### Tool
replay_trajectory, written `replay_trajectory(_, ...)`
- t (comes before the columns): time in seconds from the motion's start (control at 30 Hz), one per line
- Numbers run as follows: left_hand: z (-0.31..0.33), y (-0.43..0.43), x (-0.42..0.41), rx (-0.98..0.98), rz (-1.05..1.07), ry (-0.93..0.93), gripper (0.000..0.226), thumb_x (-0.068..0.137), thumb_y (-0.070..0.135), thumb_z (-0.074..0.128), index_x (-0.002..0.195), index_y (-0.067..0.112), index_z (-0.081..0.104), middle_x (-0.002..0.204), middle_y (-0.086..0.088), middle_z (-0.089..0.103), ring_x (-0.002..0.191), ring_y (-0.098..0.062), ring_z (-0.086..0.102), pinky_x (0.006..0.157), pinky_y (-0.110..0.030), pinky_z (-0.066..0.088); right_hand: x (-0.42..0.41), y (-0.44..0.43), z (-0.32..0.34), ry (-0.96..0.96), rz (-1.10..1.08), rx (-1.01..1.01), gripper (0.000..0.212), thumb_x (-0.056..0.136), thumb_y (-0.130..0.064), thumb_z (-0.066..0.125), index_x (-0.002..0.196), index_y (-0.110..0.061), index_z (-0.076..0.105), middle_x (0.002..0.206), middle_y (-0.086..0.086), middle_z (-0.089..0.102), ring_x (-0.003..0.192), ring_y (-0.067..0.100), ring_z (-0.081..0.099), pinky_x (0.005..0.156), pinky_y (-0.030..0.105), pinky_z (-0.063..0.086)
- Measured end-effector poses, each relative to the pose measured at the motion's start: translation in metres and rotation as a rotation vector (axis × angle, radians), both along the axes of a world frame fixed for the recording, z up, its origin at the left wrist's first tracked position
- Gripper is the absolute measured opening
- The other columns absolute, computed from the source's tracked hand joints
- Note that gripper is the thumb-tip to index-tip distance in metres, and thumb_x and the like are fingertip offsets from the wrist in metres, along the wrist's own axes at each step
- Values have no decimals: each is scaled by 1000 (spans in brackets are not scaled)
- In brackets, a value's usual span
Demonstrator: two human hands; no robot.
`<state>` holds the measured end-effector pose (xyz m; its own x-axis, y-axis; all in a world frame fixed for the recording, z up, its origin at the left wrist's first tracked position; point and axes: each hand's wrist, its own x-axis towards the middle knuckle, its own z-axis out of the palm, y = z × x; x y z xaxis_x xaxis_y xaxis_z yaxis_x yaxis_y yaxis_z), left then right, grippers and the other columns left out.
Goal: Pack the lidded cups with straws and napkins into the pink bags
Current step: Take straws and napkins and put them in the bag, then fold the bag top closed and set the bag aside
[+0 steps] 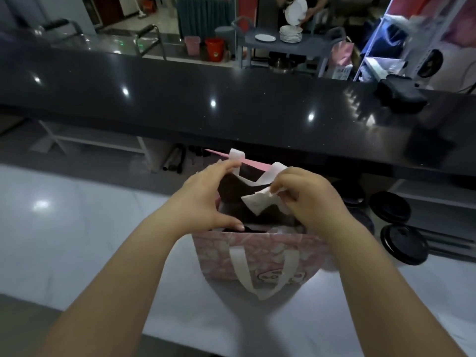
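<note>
forearms (128,266) reach over pink bag (257,256), right fingers (278,187) pinching napkin (257,201), left fingers (223,167) spread wide.

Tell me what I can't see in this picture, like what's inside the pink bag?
- Inside the pink bag: head view, too dark, and the left hand, the right hand and its pinched napkin cover it; no cup can be told.
- Bag's right corner: head view, blurred.
- Under the black lids: hidden by the lids themselves.
- The person by the plates: cut off by the top edge.
</note>
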<state>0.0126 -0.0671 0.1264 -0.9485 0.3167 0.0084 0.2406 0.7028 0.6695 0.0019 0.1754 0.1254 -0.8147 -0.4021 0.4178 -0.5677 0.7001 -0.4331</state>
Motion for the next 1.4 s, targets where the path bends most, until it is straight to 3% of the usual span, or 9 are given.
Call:
replay_trajectory(0.17, -5, -2, 0, 69, -40, -59, 114, 39, 65, 85, 136, 64, 24, 152, 20, 28, 147, -13, 21, 108, -49, 42, -5, -11, 3, 140, 60, 264, 33, 73, 4, 74, 101, -14, 75, 112, 2, 69, 95, 30, 63, 73, 45, 52)
replay_trajectory(0.37, -5, -4, 0, 66, -77, -39, 113, 42, 64, 85, 137, 62, 23, 129, 48, 21, 148, -11, 13, 111, -51, 38, 3, -6, 9, 26, 47, 220, 40, 73, 1, 76, 107, -20, 75, 121, -4, 66, 103, 25, 59, 83, 42, 50)
replay_trajectory(0.5, -7, -5, 2, 34, -85, 20, 107, 53, 59, 87, 139, 60, 23, 119, 65, 4, 144, 6, -4, 115, -51, 31, 8, -2, 9, 27, 29, 149, 33, 78, 2, 71, 106, -16, 76, 115, -3, 69, 105, 22, 59, 87, 38, 49)
replay_trajectory(0.6, -12, -10, 7, 219, -35, 66, 86, 66, 59, 80, 140, 51, 36, 142, 45, 22, 147, -5, 16, 115, -49, 32, 17, 11, 2, 175, -79, -164, 16, 83, -1, 71, 98, -8, 75, 102, 1, 69, 96, 21, 63, 86, 32, 51)
replay_trajectory(0.67, -20, -21, 15, 377, 21, 43, 83, 67, 65, 76, 140, 48, 40, 145, 33, 35, 139, 0, 34, 114, -44, 34, 27, 25, -9, 210, -175, -384, 14, 86, -4, 69, 98, -9, 72, 99, 3, 68, 94, 20, 64, 85, 32, 52)
replay_trajectory(0.87, -56, -40, 52, 651, 98, -45, 93, 59, 71, 79, 141, 47, 42, 154, 24, 31, 142, -3, 32, 106, -53, 43, 56, 79, -50, -178, -209, -1115, 29, 84, -43, 70, 105, -21, 69, 105, 4, 71, 104, 27, 65, 95, 44, 52)
replay_trajectory(0.97, -64, -36, 58, 638, 129, 24, 96, 60, 65, 82, 144, 46, 39, 156, 27, 24, 142, -2, 33, 105, -44, 43, 64, 91, -63, -453, -13, -1043, 31, 83, -22, 65, 114, -19, 68, 115, 10, 68, 110, 31, 62, 94, 42, 53)
replay_trajectory(1.13, -70, -21, 59, 755, 221, -42, 82, 57, 51, 90, 131, 43, 56, 129, 15, 62, 119, -14, 61, 93, -44, 56, 73, 68, -68, -679, 114, -957, 66, 62, -4, 81, 123, -22, 63, 121, 6, 67, 103, 22, 67, 77, 31, 57)
replay_trajectory(1.4, -71, -8, 57, 876, 350, -30, 34, 67, 31, 82, 101, 30, 77, 98, 1, 76, 91, -18, 73, 73, -28, 60, 73, 22, -68, -450, -228, -1064, 14, 79, -16, 71, 92, -10, 71, 85, 7, 74, 79, 22, 71, 65, 33, 58)
